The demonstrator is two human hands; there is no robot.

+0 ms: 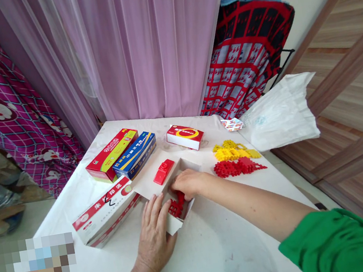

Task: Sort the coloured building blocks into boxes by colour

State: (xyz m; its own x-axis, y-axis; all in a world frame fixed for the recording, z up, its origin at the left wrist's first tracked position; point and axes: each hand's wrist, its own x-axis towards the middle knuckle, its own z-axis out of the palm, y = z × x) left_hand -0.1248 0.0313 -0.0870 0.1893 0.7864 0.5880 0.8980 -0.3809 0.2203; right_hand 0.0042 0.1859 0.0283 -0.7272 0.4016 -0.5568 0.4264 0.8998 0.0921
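An open white cardboard box [187, 166] lies in the middle of the table with its lid folded back to the left. My right hand [189, 183] reaches into it, fingers curled at red plastic interlocking pieces [176, 207]; the fingertips are partly hidden. My left hand [154, 234] rests along the near left edge of the box, fingers stretched out over the lid and thumb by the front flap. On the folded-back lid sits a flat red plastic piece [164, 172] with a round raised middle.
Left of the box are a long white-and-red box [106, 212], a blue box [136, 154] and a red-and-green box [112, 154]. A small red-and-yellow box [185, 136] stands behind. At right lie red pieces [238, 167], yellow pieces [234, 150] and a white bag [278, 116].
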